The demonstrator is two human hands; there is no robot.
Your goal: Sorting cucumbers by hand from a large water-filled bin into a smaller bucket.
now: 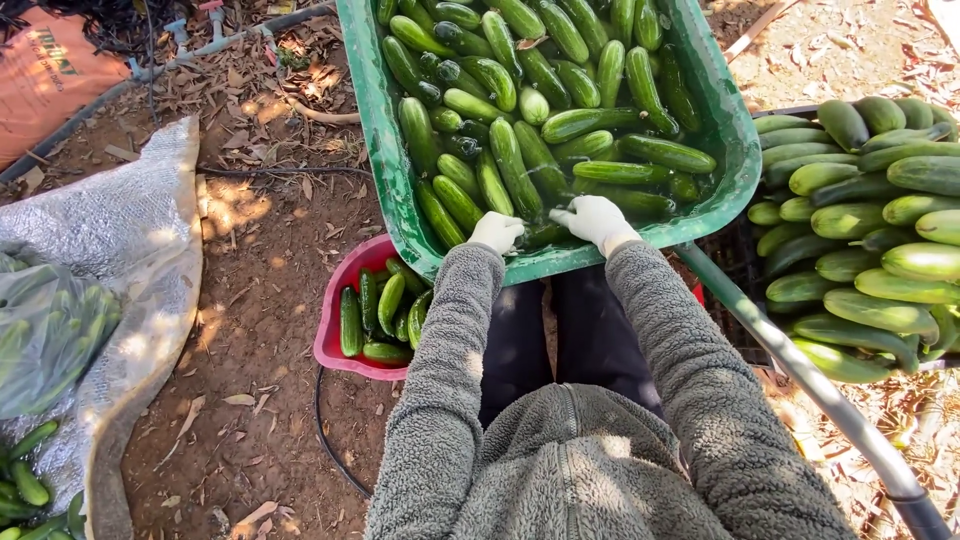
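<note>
Over green tub (385, 150), both hands, cucumbers (510, 150) lengthwise

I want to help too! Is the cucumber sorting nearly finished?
Not nearly. Done so far: a few cucumbers lie in the small red plastic tub, and many big ones fill the dark crate on the right. In hand: the left hand and right hand, both in white gloves, reach into the wet green wheelbarrow tray. Left: that tray is full of cucumbers.

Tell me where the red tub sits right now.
In the head view, the red tub sits on the dirt at lower left, under the green wheelbarrow's near edge, beside the left hand, with cucumbers inside.
</note>
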